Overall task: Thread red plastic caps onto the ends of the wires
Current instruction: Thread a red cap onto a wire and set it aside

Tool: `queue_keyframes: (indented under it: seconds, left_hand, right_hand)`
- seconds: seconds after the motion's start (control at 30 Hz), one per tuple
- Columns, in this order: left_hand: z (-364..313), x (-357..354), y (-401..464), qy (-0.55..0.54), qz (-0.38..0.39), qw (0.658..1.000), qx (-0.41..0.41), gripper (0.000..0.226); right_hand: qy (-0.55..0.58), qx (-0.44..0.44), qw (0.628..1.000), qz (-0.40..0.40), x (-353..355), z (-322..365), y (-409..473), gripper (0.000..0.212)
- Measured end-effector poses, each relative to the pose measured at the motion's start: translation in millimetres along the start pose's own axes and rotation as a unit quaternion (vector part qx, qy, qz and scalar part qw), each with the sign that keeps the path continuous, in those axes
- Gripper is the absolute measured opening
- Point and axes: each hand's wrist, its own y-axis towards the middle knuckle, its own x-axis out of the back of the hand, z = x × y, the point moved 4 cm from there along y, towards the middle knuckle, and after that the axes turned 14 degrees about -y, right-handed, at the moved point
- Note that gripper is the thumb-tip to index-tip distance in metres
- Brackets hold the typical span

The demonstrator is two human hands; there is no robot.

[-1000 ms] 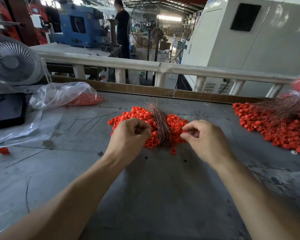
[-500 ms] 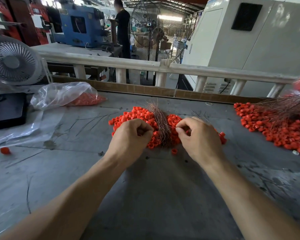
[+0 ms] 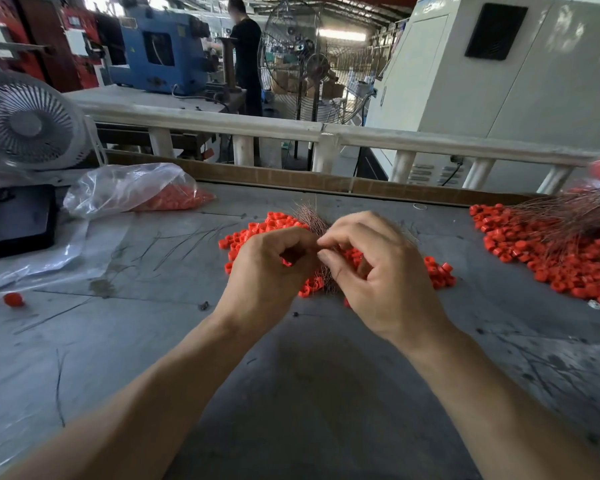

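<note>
— Grey and scuffed, the worktable point(image 3: 125, 341) fills the lower frame, with a white railing point(image 3: 326, 131) and workshop machines behind it. What are the fingers doing at the centre?

— The left hand point(image 3: 267, 275) has its fingers curled in, and a red cap point(image 3: 287, 262) shows in the hollow between thumb and fingers. The right hand point(image 3: 378, 271) meets it fingertip to fingertip, thumb and forefinger pinched together at the point of contact. Whether a wire sits in that pinch is too fine to tell.

— And just around the hands?

— Both hover over a pile of red caps point(image 3: 253, 233) at mid-frame, with a bundle of thin coppery wires point(image 3: 312, 216) lying across it, partly hidden by the knuckles. More caps of that pile spill out right of the right hand.

— Further out?

— At the right edge lies a second heap of caps point(image 3: 551, 261) with wires point(image 3: 568, 213) fanning over it. At upper left a clear plastic bag point(image 3: 125, 188) holds more caps. A single loose cap point(image 3: 13, 299) sits alone at the left edge, near a flat plastic sheet point(image 3: 49, 258). Stray wires point(image 3: 174, 240) are scattered on the table between the bag and the central pile.

— Beyond the table?

— A white desk fan point(image 3: 28, 123) stands at far left above a black tray point(image 3: 16, 220). Past the railing there is a blue machine point(image 3: 160, 53), a large pedestal fan point(image 3: 305, 64), a pale cabinet point(image 3: 499, 81) at upper right, and a person in dark clothes point(image 3: 246, 53) standing at a bench.
</note>
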Motion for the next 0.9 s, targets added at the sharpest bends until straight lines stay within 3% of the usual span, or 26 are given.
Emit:
queue_keyframes:
  seconds: [0.1, 0.17, 0.27, 0.47, 0.53, 0.63, 0.77, 0.9]
  left_hand:
    - [-0.8, 2.0, 3.4, -0.115, -0.027, 0.993, 0.029, 0.009]
    - [-2.6, 0.7, 4.1, -0.185, -0.025, 0.982, 0.041, 0.007]
    - [-3.4, -0.9, 3.8, -0.221, -0.021, 0.974, 0.053, 0.006]
    - [6.4, 8.9, 6.2, -0.247, -0.084, 0.961, 0.089, 0.008]
    - [10.6, 8.6, 6.1, -0.188, -0.068, 0.976, 0.085, 0.01]
    - [10.0, -5.1, 1.0, 0.02, 0.04, 0.998, 0.034, 0.01]
    - [9.0, -28.4, -7.1, 0.223, 0.166, 0.96, -0.013, 0.018]
    - [6.3, -36.7, -8.3, 0.292, 0.189, 0.937, -0.029, 0.022]
  right_hand:
    - [0.094, -0.043, 0.994, 0.04, -4.9, -3.3, -2.4, 0.035]
    - [0.108, -0.052, 0.991, 0.064, -8.4, -3.4, -3.6, 0.038]
    - [0.097, -0.064, 0.992, 0.042, -7.9, -4.4, -3.9, 0.03]
    - [0.034, -0.072, 0.996, -0.045, 8.4, -12.9, -2.1, 0.008]
    - [0.061, -0.106, 0.988, -0.095, 16.1, -18.4, -3.4, 0.007]
    - [0.098, -0.156, 0.967, -0.173, 26.5, -25.9, -5.9, 0.009]
    - [0.122, -0.208, 0.95, -0.199, 32.4, -37.3, -10.0, 0.01]
    - [0.145, -0.253, 0.939, -0.183, 28.3, -46.2, -13.0, 0.009]
